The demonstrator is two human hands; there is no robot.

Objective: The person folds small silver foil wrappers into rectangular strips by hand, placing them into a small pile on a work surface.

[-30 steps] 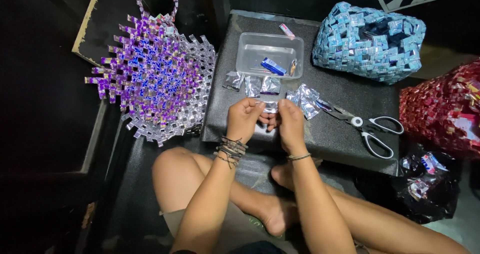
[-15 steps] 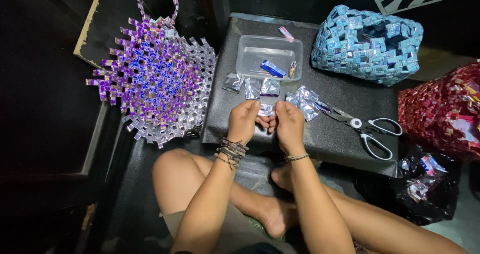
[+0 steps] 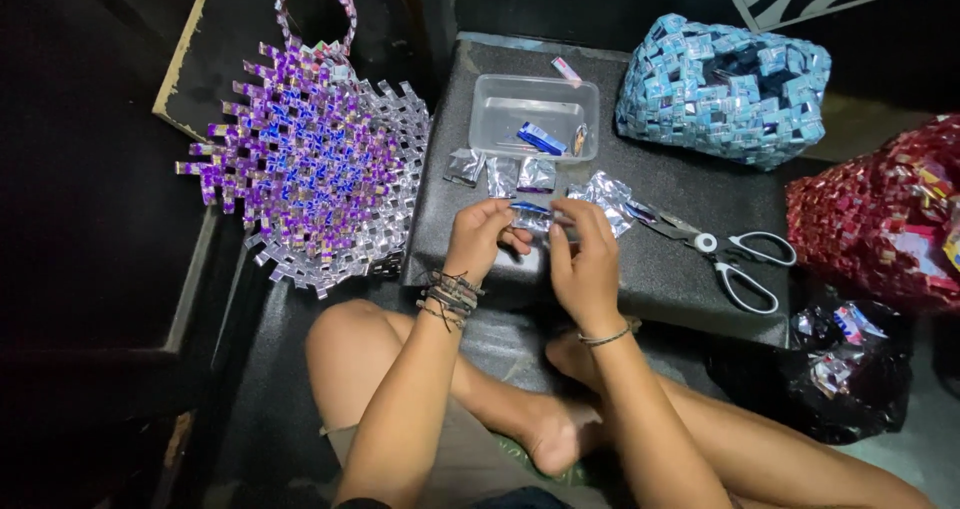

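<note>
My left hand (image 3: 480, 239) and my right hand (image 3: 585, 259) meet over the front of a low black board (image 3: 660, 279). Together they pinch a small silver and blue foil strip (image 3: 533, 212) between thumbs and fingertips. Just beyond the fingers lie several cut foil pieces (image 3: 500, 174) and a crumpled foil wrapper (image 3: 605, 194). Bracelets circle both wrists.
A clear plastic tray (image 3: 535, 119) with small bits sits at the board's back. Black-and-white scissors (image 3: 725, 259) lie to the right. A woven purple foil basket piece (image 3: 310, 159) lies left; a woven blue bag (image 3: 725, 89) back right, a red woven one (image 3: 885, 219) far right, a black bag of wrappers (image 3: 830, 369) below it.
Both hands have drifted slightly nearer to me while still working the foil strip; the strip is now stretched between the fingertips. Nothing else has moved.
</note>
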